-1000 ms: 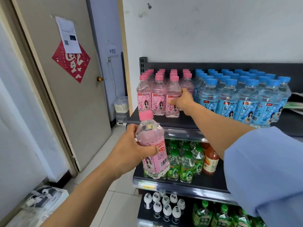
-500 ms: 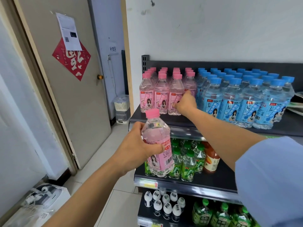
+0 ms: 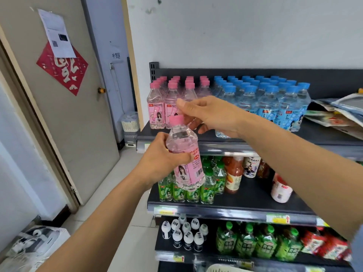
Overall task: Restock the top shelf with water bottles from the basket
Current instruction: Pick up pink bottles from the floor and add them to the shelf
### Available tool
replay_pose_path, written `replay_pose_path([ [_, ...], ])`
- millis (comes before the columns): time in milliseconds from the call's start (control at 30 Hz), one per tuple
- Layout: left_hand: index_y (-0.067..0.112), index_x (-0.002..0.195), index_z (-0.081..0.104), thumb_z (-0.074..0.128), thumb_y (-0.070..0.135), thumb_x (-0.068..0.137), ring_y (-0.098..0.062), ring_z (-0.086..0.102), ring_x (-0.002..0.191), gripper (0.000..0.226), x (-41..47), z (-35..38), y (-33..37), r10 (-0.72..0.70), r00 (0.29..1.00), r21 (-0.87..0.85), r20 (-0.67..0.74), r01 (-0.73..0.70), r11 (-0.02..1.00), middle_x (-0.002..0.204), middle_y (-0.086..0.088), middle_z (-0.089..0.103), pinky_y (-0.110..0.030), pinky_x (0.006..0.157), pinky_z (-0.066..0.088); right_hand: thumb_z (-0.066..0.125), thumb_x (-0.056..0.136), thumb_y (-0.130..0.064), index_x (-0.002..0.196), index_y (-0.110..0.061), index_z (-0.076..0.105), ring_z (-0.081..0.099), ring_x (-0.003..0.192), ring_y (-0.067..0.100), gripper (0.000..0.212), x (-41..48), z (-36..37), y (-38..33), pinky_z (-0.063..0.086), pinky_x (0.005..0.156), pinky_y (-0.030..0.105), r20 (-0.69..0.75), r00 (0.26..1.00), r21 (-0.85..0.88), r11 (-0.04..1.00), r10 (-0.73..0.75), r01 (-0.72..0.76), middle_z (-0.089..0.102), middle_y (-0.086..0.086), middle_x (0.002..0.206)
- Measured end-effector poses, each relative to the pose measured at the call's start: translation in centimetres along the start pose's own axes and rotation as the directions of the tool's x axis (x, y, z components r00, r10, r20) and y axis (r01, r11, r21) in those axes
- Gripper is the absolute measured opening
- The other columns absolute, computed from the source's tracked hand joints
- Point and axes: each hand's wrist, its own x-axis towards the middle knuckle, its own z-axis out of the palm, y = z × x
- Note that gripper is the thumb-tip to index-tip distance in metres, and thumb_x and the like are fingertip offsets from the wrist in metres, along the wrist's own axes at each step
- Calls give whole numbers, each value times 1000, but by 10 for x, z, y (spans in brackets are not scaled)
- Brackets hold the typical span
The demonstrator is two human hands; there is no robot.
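Dark shelving unit, several tiers. Top shelf (image 3: 255,141) carries two blocks of bottles: blue-capped bottles (image 3: 275,103) fill the middle and right, running back to the rear panel; pink-capped bottles (image 3: 172,95) stand in rows at the left end, front row near the front edge. Folded bags (image 3: 337,112) lie at the far right end of that shelf. Middle shelf (image 3: 255,201) holds green-capped bottles (image 3: 208,183) at its left front, an orange-red bottle just beside them, other drinks further right. Lower shelf: small white-capped bottles (image 3: 184,234) at left, green-label bottles to their right. Door (image 3: 64,122) on the left with a red diamond sign and a paper sheet.

Left hand (image 3: 163,161) is wrapped round the body of a pink bottle (image 3: 186,158), held in the air in front of the top shelf's left front edge, slightly tilted, not on the shelf. Right hand (image 3: 212,114) sits above it, thumb and fingers loosely curled at the pink cap (image 3: 176,119); cannot tell if they are pinching it or only touching.
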Motion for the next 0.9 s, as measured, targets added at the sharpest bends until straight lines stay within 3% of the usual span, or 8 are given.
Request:
replay_pose_path([
  [100, 17, 110, 45, 80, 21, 70, -7, 64, 76, 53, -5, 12, 6, 21, 1000, 89, -22, -19, 996, 95, 6, 66, -18, 55, 48, 55, 79, -66, 103, -8, 66, 52, 71, 13, 64, -11, 2, -3, 45, 69, 30, -14, 1000, -254, 967, -11, 7, 57, 3, 78],
  [167, 19, 114, 43, 79, 27, 70, -11, 64, 74, 57, -8, 18, 10, 46, 998, 192, -45, -37, 981, 94, 8, 64, -25, 54, 51, 58, 77, -66, 99, 0, 64, 50, 67, 13, 70, -13, 6, -2, 40, 66, 29, -45, 999, -340, 941, -20, 3, 55, 1, 73],
  [267, 23, 126, 36, 76, 32, 71, -14, 63, 70, 68, -9, 27, 15, 87, 994, 288, -68, -64, 956, 93, 12, 58, -30, 53, 51, 65, 78, -58, 76, -5, 57, 47, 53, 5, 54, -13, 8, 1, 37, 55, 26, -133, 991, -405, 913, 0, -55, 51, -18, 47],
  [333, 27, 128, 34, 76, 33, 71, -11, 60, 65, 72, -9, 30, 16, 112, 990, 296, -84, -82, 952, 95, 9, 59, -26, 48, 47, 70, 78, -52, 73, -8, 55, 47, 52, 9, 46, -11, 7, 1, 37, 54, 27, -172, 985, -417, 906, 4, -77, 51, -16, 50],
  [467, 23, 122, 42, 82, 36, 67, -9, 64, 85, 70, -6, 30, 18, 113, 992, 185, -56, -101, 978, 106, 8, 62, -28, 68, 55, 75, 77, -39, 56, -14, 43, 33, 49, 15, 46, -8, -4, -4, 28, 47, 23, -196, 980, -381, 918, 35, -109, 33, 0, 51],
  [600, 18, 114, 51, 81, 28, 69, -19, 65, 97, 55, 3, 11, 18, 37, 998, -16, 52, -36, 999, 103, 1, 65, -36, 85, 55, 77, 76, -35, 78, -10, 61, 38, 58, 18, 30, -2, -28, -9, 38, 53, 22, -183, 980, -305, 944, 74, -128, 40, 7, 63],
  [700, 14, 116, 53, 75, 18, 76, -22, 64, 99, 46, 10, 2, 12, -1, 1000, -174, 19, 5, 985, 103, -4, 64, -35, 85, 54, 77, 75, -37, 85, 1, 68, 44, 59, 16, 40, 5, -44, -12, 41, 61, 23, -197, 978, -280, 952, 69, -124, 50, 9, 67],
  [900, 14, 109, 56, 67, 10, 84, -26, 63, 100, 28, 13, 1, 6, -8, 999, -186, -50, -1, 983, 99, -4, 63, -34, 84, 54, 74, 78, -18, 95, 7, 70, 52, 73, 14, 30, 41, -63, -27, 46, 68, 26, -390, 918, -325, 943, -69, -67, 63, 11, 81],
])
